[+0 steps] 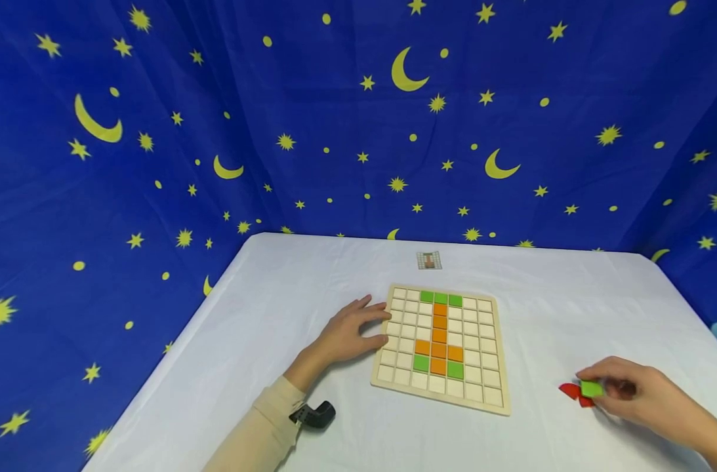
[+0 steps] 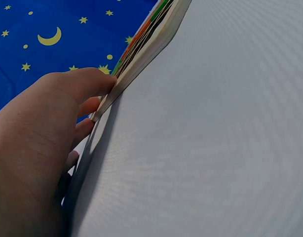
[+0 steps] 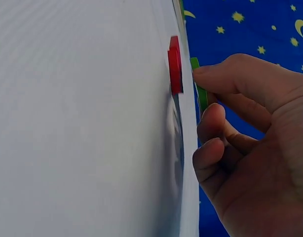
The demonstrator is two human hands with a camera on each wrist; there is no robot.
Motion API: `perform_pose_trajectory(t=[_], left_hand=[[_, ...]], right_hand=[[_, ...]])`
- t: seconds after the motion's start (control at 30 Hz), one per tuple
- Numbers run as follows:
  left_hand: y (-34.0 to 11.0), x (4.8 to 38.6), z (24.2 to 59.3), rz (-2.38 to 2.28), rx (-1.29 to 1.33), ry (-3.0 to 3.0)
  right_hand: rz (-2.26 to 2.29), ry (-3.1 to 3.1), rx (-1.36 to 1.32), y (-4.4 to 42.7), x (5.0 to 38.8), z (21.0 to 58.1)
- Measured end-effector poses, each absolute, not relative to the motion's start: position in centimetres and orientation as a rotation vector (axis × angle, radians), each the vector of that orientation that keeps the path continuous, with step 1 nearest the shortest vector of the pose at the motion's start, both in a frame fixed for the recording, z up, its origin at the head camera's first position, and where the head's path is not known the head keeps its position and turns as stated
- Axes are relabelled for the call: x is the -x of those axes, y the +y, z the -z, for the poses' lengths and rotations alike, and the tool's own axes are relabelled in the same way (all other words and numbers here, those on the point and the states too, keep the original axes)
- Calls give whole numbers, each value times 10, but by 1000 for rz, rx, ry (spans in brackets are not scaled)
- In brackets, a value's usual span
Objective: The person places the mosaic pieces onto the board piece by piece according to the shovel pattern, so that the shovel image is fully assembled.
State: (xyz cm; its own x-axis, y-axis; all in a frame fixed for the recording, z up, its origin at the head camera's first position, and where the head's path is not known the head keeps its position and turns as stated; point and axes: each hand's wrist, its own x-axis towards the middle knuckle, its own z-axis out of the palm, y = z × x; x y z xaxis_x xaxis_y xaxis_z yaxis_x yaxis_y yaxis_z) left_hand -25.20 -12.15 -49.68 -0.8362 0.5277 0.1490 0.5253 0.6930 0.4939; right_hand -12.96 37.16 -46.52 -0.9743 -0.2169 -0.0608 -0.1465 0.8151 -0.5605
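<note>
A square wooden grid board (image 1: 501,393) lies on the table, with orange tiles (image 1: 439,336) in a column and a short crossbar, and green tiles (image 1: 441,298) at its top and lower sides. My left hand (image 1: 349,331) rests at the board's left edge, fingers spread, fingertips touching the rim (image 2: 136,66). Over at the right, my right hand (image 1: 641,393) pinches a green tile (image 1: 591,389) between thumb and fingers, just above the table. Red pieces (image 1: 569,391) with curved edges lie right beneath and beside it; the right wrist view shows red pieces (image 3: 175,69) close to the green tile.
A small printed card (image 1: 429,260) with a grid picture lies behind the board. White cloth covers the table (image 1: 311,275), and a blue curtain (image 1: 334,118) with moons and stars stands at the back and sides. A black device (image 1: 315,415) is strapped to the left wrist.
</note>
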Motion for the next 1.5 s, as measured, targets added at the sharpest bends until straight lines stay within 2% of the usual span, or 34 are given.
perform_pose_trajectory(t=[0.6, 1.5], left_hand=[[-121, 251, 494, -850, -916, 2878], [-122, 251, 494, -843, -922, 2886]], right_hand=[[1087, 2743, 636, 344, 144, 461], [1043, 2747, 587, 291, 165, 456]])
